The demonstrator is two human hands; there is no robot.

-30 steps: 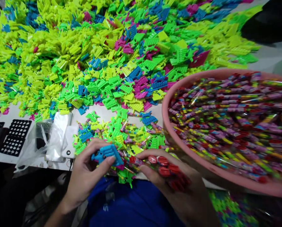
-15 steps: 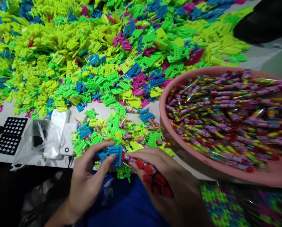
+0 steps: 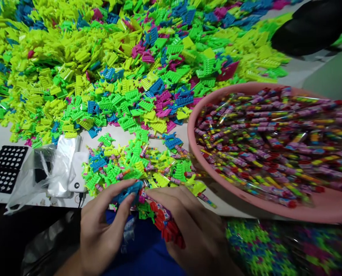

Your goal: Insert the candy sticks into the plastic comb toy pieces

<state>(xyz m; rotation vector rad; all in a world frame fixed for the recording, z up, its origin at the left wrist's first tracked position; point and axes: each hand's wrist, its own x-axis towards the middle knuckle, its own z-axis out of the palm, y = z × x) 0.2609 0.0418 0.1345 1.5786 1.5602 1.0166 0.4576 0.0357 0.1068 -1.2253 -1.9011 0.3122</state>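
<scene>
Between the thumb and forefinger of my left hand (image 3: 103, 226) is a small blue plastic toy piece (image 3: 128, 193), partly covered by the fingers. My right hand (image 3: 192, 226) is closed around several candy tubes (image 3: 163, 220) with red ends and purple wrappers. One tube's end meets the right edge of the blue piece; whether it sits inside cannot be made out. Just beyond both hands lies a small heap of green, yellow and blue toy pieces (image 3: 136, 153) mixed with candy tubes.
A pink basin (image 3: 192, 132) full of wrapped candy tubes stands at right. A large pile of plastic pieces (image 3: 87, 57) spreads across the back. At left lie a power bank (image 3: 79, 172), clear plastic bags (image 3: 62, 161) and a black dotted case (image 3: 6, 168). Bagged pieces (image 3: 254, 245) sit below right.
The right hand and its candy tubes have shifted left and turned, with the tube end now against the blue piece. The blue piece looks tilted and more covered. The whole view has shifted slightly.
</scene>
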